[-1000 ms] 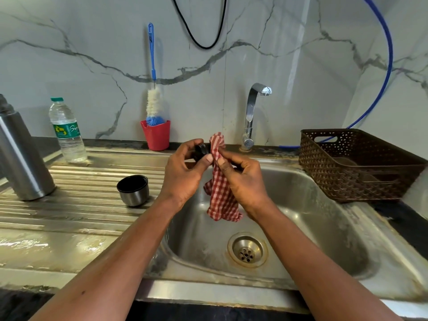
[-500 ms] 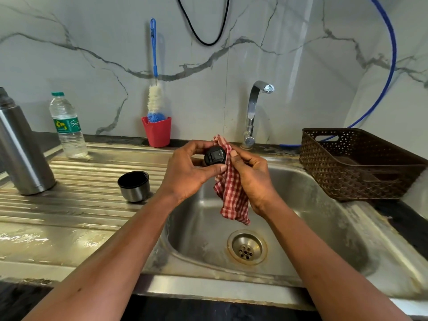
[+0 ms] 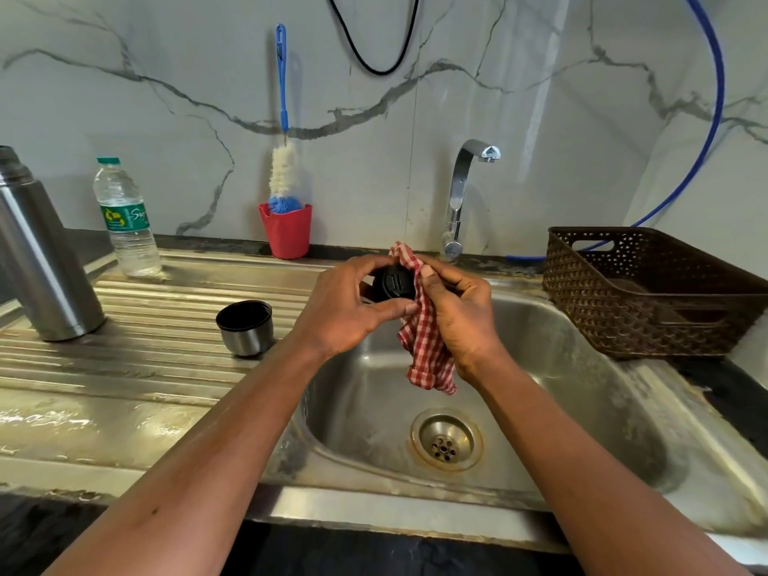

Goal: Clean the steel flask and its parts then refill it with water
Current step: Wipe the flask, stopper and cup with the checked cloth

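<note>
Over the sink basin (image 3: 582,409) my left hand (image 3: 340,309) grips a round black flask stopper (image 3: 392,283), its top face turned toward me. My right hand (image 3: 457,313) presses a red-and-white checked cloth (image 3: 428,355) against the stopper's right side; the cloth hangs down into the basin. The steel flask (image 3: 39,259) stands upright on the drainboard at the far left, without its cap. Its steel cup lid (image 3: 245,328) sits mouth-up on the ribbed drainboard, left of my left hand.
A plastic water bottle (image 3: 124,218) stands behind the flask. A red cup (image 3: 286,234) holds a blue-handled bottle brush (image 3: 282,118) against the wall. The tap (image 3: 461,193) is off. A brown woven basket (image 3: 648,293) sits right of the sink. The drain (image 3: 445,440) is open.
The stopper has turned in my left hand so its top face now shows. The cloth has shifted from covering it to its right side.
</note>
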